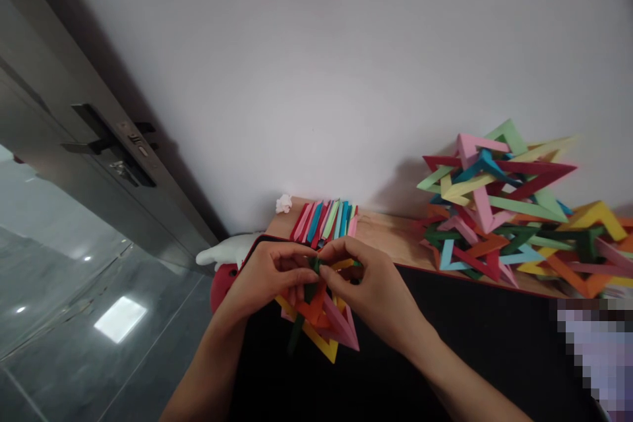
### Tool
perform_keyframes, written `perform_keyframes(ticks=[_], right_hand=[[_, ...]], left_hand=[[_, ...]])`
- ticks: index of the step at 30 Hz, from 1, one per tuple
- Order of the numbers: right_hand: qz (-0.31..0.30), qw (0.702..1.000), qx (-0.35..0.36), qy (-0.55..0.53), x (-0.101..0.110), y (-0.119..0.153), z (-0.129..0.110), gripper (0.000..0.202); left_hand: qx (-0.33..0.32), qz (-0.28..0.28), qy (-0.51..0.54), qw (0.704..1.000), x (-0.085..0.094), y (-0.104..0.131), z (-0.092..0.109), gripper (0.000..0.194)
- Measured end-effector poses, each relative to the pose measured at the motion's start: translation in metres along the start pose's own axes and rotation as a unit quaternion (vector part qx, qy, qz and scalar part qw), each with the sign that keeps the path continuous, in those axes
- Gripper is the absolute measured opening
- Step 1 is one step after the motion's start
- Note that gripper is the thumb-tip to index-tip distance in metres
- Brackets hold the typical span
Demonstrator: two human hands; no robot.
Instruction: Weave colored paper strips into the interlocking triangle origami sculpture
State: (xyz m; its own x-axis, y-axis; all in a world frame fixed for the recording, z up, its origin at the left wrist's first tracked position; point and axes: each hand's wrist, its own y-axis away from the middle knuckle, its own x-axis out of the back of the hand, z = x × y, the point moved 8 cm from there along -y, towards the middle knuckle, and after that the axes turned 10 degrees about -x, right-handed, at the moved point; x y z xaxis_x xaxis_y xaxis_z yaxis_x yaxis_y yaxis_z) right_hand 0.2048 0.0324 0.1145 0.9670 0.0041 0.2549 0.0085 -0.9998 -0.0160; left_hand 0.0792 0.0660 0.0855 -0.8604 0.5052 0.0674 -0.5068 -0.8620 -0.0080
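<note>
My left hand [281, 271] and my right hand [357, 271] meet over the black mat, both with fingertips pinched on a dark green folded paper strip. The strip belongs to a folded paper star ornament [341, 324] of interlocked pink, orange, yellow and green pieces, which hangs below my fingers. My fingers cover its upper part. Just beyond my hands lies a row of folded paper strips [326, 219] in red, pink, blue, green and other colours.
Finished-looking paper stars [499, 191] are piled at the right against the wall [321, 79]. A crumpled white paper [283, 204] sits at the wooden table's [386, 232] far left corner. The black mat [459, 330] spreads in front. A grey door [74, 112] with a handle stands left.
</note>
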Motion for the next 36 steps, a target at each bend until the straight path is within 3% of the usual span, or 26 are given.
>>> perform_keyframes(ticks=[13, 19, 25, 36], right_hand=[[-0.022, 0.999, -0.008, -0.024, 0.001, -0.004, 0.004, 0.010], [0.011, 1.000, -0.007, 0.008, 0.004, -0.004, 0.003, 0.011], [-0.042, 0.998, -0.021, -0.045, 0.000, -0.007, 0.006, 0.010], [-0.046, 0.997, -0.025, -0.059, 0.001, -0.011, 0.012, 0.008]], left_hand=[[-0.001, -0.005, -0.009, 1.000, -0.003, -0.002, 0.002, 0.029], [0.005, 0.003, -0.009, 1.000, -0.003, -0.005, 0.002, 0.027], [0.012, 0.007, -0.014, 1.000, -0.001, -0.005, -0.001, 0.025], [0.013, 0.008, -0.011, 1.000, -0.001, -0.006, -0.004, 0.025]])
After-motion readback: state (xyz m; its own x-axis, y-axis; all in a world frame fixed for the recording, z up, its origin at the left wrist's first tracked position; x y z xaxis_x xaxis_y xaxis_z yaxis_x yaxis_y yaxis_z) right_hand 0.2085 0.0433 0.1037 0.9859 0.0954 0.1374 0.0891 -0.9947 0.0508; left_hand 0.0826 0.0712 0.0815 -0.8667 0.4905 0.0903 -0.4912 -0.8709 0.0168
